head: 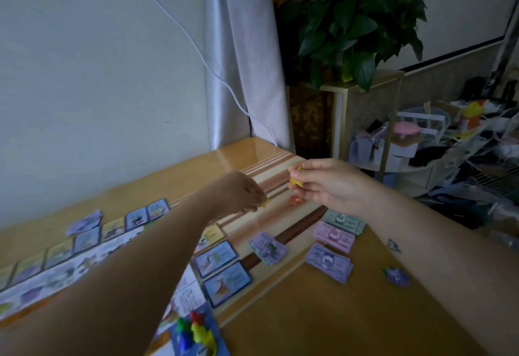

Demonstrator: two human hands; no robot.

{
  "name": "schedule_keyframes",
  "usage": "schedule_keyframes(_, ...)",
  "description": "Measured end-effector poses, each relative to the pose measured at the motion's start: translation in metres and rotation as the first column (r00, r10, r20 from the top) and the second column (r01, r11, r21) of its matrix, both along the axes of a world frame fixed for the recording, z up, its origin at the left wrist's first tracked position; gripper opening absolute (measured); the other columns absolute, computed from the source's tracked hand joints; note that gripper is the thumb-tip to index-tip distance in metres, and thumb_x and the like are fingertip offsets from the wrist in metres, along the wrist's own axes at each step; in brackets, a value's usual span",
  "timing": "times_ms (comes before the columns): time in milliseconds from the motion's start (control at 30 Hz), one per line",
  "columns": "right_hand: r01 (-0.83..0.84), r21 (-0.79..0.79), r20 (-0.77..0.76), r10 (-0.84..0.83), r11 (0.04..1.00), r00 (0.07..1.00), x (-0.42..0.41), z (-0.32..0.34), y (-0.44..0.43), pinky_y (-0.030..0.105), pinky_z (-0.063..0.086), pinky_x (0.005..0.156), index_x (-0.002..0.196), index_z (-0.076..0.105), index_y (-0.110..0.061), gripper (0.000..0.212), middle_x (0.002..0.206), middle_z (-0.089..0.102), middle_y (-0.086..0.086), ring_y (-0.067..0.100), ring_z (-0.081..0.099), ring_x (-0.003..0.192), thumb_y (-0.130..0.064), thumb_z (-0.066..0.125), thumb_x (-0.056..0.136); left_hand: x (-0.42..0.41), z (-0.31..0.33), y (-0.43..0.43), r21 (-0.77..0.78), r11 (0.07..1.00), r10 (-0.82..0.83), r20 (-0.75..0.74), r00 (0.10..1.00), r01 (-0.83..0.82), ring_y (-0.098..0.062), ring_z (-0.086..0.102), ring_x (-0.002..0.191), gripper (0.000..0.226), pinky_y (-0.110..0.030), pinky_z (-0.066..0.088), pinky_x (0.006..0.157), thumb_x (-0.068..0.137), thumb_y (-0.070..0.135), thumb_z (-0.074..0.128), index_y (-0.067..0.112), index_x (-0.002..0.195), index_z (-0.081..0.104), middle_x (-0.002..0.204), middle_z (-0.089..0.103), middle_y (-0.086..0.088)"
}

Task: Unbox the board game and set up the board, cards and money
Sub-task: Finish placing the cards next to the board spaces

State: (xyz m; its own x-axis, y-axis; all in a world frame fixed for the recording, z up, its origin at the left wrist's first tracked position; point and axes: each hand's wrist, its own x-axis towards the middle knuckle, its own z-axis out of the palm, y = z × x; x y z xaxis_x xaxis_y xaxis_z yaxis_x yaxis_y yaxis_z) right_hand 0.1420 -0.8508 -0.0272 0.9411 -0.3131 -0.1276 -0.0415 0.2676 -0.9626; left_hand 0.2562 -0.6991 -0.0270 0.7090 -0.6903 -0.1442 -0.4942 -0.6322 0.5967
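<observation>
Fingertips [292, 172] of right hand [330, 182] pinching small yellow token [296, 180] at frame centre above table [280, 159]; blurred left hand [238, 190] down at second yellow piece [265, 203], grip not discernible; likely light, stiff, slick plastic, best nipped by edges.

**Both arms out, both hands pinching**

Your left arm reaches forward. Your left hand [238, 191], knuckles up and blurred, pinches a yellow bit [264, 202] at its curled fingertips. Your right hand [328, 182] is raised higher, thumb and fingers pinching a yellow piece [296, 180].
</observation>
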Motion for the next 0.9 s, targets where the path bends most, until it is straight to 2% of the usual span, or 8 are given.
schedule_keyframes(67,-0.051,0.074,0.029,0.049,0.996,0.998,-0.01,0.004,0.023,0.019,0.056,0.064,0.093,0.062,-0.002,0.009,0.073,0.065,0.007,0.012,0.067,0.067,0.003,0.055,0.089,-0.018,0.016,0.041,-0.079,0.997,0.002,-0.047,0.999,-0.005,-0.015,0.067,0.074,0.007,-0.031,0.054,0.079,0.086,0.016,0.068,0.019,0.079,0.069,0.076,0.072,-0.004)
schedule_keyframes(133,-0.111,0.174,0.059,0.102,0.979,0.993,-0.022,0.006,0.052,0.017,0.055,0.059,0.089,0.061,-0.002,0.011,0.069,0.064,0.006,0.01,0.066,0.061,0.005,0.052,0.09,-0.044,0.026,0.084,-0.116,0.993,0.011,-0.078,0.997,-0.02,-0.006,0.065,0.064,0.011,-0.023,0.052,0.069,0.084,0.012,0.069,0.02,0.077,0.067,0.068,0.069,0.003)
schedule_keyframes(233,-0.172,0.309,0.065,0.16,0.935,0.985,-0.044,-0.003,0.098,0.015,0.053,0.054,0.082,0.059,-0.005,0.016,0.06,0.063,0.001,0.006,0.064,0.053,0.004,0.049,0.09,-0.092,0.03,0.144,-0.076,0.997,0.011,-0.069,0.998,-0.017,-0.001,0.064,0.064,0.013,-0.015,0.047,0.063,0.085,0.013,0.068,0.023,0.076,0.066,0.066,0.069,0.008)
schedule_keyframes(300,-0.223,0.341,0.043,0.222,0.913,0.974,-0.063,-0.014,0.126,0.014,0.053,0.053,0.082,0.06,-0.006,0.015,0.06,0.063,0.0,0.006,0.064,0.053,0.003,0.05,0.089,-0.125,0.028,0.183,-0.012,1.0,0.001,-0.056,0.998,-0.002,-0.002,0.064,0.068,0.014,-0.016,0.048,0.066,0.085,0.016,0.068,0.026,0.076,0.066,0.069,0.07,0.008)
schedule_keyframes(400,-0.31,0.303,0.015,0.321,0.901,0.947,-0.094,-0.024,0.16,0.015,0.053,0.052,0.084,0.062,-0.006,0.009,0.063,0.064,0.001,0.007,0.064,0.055,0.0,0.056,0.08,-0.172,0.026,0.233,0.134,0.989,-0.052,-0.058,0.997,0.06,0.003,0.063,0.074,0.01,-0.015,0.047,0.075,0.085,0.028,0.068,0.034,0.078,0.067,0.079,0.071,0.014)
schedule_keyframes(500,-0.366,0.223,0.002,0.375,0.903,0.927,-0.119,-0.028,0.184,0.017,0.053,0.052,0.086,0.064,-0.005,0.018,0.063,0.065,0.002,0.008,0.064,0.057,-0.002,0.059,0.069,-0.207,0.015,0.265,0.211,0.971,-0.09,-0.122,0.988,0.114,0.007,0.063,0.077,0.005,-0.006,0.045,0.07,0.085,0.029,0.068,0.034,0.083,0.068,0.083,0.07,0.018)
schedule_keyframes(633,-0.372,0.143,-0.001,0.376,0.917,0.927,-0.137,-0.023,0.205,0.017,0.052,0.051,0.086,0.063,-0.004,0.017,0.061,0.065,0.002,0.008,0.064,0.055,-0.001,0.059,0.07,-0.23,-0.013,0.287,0.29,0.947,-0.09,-0.175,0.98,0.139,0.01,0.061,0.073,0.014,-0.004,0.041,0.066,0.086,0.023,0.069,0.035,0.079,0.064,0.076,0.068,0.021)
schedule_keyframes(900,-0.42,0.066,0.005,0.421,0.905,0.907,-0.149,-0.013,0.229,0.019,0.054,0.055,0.089,0.063,-0.005,0.022,0.064,0.066,0.003,0.01,0.065,0.058,-0.003,0.061,0.067,-0.239,-0.03,0.303,0.336,0.936,-0.095,-0.043,0.995,0.104,0.011,0.053,0.075,0.006,-0.006,0.036,0.063,0.087,0.027,0.066,0.031,0.091,0.064,0.091,0.061,0.019)
